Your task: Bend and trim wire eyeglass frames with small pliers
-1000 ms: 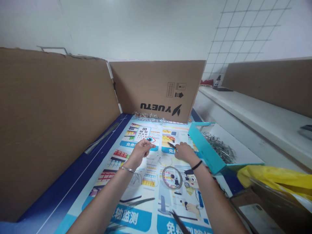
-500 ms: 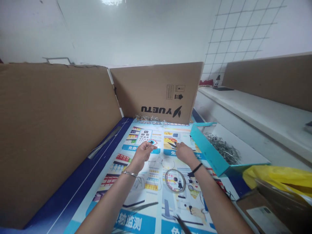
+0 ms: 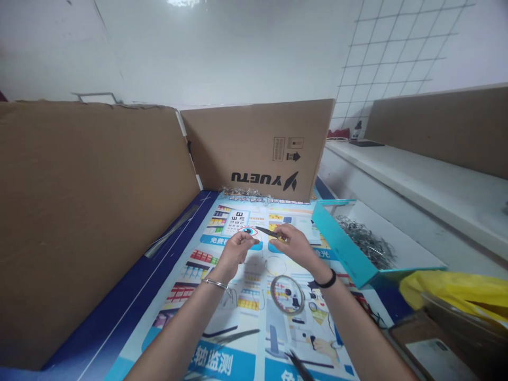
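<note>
My right hand is wrapped round a pair of dark, pointed pliers. Their tip points left, just above the fingers of my left hand. Thumb and forefinger of that hand are pinched together; whatever lies between them is too small to make out. Below the hands, a coil of wire lies flat on the printed poster. Faint thin wire loops show on the poster between my wrists. A second dark, pointed tool lies at the front edge of the view.
A turquoise box at right holds a heap of bent wire pieces. Cardboard panels stand at the back and left. Clear scraps lie along the back panel. A yellow bag and a brown carton are at lower right.
My right hand has moved left, bringing the pliers close to my left hand. Their jaws were apart before and now look together. My left hand keeps its pinch.
</note>
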`<state>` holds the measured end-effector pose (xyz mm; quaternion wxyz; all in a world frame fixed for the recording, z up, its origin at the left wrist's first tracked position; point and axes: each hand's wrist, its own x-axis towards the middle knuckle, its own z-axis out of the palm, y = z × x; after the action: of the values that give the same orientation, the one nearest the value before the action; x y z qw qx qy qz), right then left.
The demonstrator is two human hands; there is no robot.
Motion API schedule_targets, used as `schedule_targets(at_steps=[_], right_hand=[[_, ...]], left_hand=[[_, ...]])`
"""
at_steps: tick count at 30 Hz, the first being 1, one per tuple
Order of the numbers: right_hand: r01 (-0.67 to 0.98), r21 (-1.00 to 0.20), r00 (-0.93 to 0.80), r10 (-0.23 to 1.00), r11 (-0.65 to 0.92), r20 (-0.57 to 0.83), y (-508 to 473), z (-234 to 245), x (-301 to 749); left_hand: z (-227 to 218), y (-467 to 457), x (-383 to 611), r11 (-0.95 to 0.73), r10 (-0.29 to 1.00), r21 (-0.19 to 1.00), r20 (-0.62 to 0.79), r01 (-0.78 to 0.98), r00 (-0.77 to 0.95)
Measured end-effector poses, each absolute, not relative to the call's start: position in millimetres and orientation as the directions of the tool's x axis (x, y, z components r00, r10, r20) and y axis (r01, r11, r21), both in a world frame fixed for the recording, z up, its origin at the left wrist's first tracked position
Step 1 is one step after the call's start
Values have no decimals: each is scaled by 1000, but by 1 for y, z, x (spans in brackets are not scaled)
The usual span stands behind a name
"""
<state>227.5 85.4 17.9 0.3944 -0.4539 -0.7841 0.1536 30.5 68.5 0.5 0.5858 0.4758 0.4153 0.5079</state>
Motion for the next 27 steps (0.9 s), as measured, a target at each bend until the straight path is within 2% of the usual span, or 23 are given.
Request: schedule_targets(at_steps=[4, 9, 14, 20, 27], right_hand=[[561, -658, -318, 865, 502, 388, 79, 19, 212], [573, -669, -324, 881, 473, 345, 77, 18, 206], [540, -732, -315, 906, 415, 281, 76, 16, 208], [559, -731, -282, 919, 391, 276, 73, 14, 204], [558, -741, -300, 924, 373, 239, 69, 19, 199]], left_hand=[[-3, 63, 41, 58, 982, 986, -29, -154, 185], [-3, 57, 48, 93, 970, 989, -64, -112, 236], [-3, 56, 47, 85, 966, 994, -65, -71, 249], [-10, 59, 45, 57, 946, 998, -41, -39, 322], [-9, 61, 45, 107, 937, 994, -101, -1, 334]])
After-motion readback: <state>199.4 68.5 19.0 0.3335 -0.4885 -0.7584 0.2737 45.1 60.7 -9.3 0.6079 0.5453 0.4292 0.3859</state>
